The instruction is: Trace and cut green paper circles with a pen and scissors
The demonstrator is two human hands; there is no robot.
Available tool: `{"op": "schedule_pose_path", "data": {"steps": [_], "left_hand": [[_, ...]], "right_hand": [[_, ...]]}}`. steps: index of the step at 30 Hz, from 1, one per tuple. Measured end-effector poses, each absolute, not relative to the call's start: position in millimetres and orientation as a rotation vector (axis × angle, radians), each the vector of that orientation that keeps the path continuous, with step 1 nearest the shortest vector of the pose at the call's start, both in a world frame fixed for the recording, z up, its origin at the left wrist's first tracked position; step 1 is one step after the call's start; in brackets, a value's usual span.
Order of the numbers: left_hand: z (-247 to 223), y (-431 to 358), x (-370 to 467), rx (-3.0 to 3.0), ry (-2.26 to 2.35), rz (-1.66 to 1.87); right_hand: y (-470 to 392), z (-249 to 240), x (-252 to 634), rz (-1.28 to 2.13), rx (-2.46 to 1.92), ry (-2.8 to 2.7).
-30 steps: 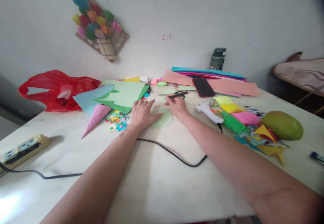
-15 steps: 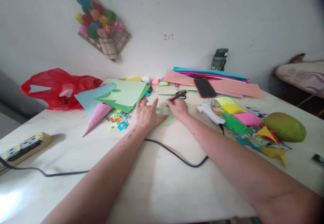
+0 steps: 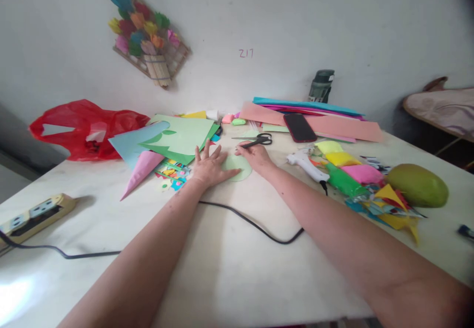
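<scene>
A round piece of pale green paper (image 3: 240,169) lies flat on the table between my hands. My left hand (image 3: 211,166) rests with fingers spread, its thumb on the left part of the paper. In my right hand (image 3: 257,157) is a dark pen (image 3: 254,143), its tip low over the paper's upper edge; whether it touches cannot be made out. Just beyond that hand lie black-handled scissors (image 3: 263,139), blades toward the left.
Green sheets (image 3: 185,138), a pink paper cone (image 3: 142,170) and a red bag (image 3: 89,130) lie left. To the right are a glue gun (image 3: 309,165), phone (image 3: 299,128), clay packs (image 3: 342,159) and a green fruit (image 3: 417,185). A black cord (image 3: 255,229) crosses in front.
My left hand has slid a little left, fingers spread wider. My right hand with the pen has shifted slightly left. The round paper has moved left too and shows more of itself.
</scene>
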State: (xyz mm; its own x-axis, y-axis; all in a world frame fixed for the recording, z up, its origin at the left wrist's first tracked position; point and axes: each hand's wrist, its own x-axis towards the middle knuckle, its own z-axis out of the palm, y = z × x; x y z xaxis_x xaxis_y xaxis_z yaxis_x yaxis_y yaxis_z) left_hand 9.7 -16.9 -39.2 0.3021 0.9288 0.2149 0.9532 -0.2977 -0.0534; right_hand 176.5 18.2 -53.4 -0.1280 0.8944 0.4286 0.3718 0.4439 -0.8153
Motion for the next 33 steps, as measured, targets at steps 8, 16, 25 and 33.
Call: {"op": "schedule_pose_path", "data": {"steps": [8, 16, 25, 33], "left_hand": [[-35, -25, 25, -2.217, -1.763, -0.311], [-37, -11, 12, -2.380, -1.842, -0.218], [-36, -10, 11, -2.433, -1.926, -0.167], [-34, -9, 12, -2.474, -1.978, -0.131]], "right_hand": [[11, -46, 180, 0.558, -1.383, -1.748], [23, -57, 180, 0.743, -1.221, -1.637], [35, -55, 179, 0.761, -1.258, -1.540], [35, -56, 172, 0.743, -1.332, -1.626]]}}
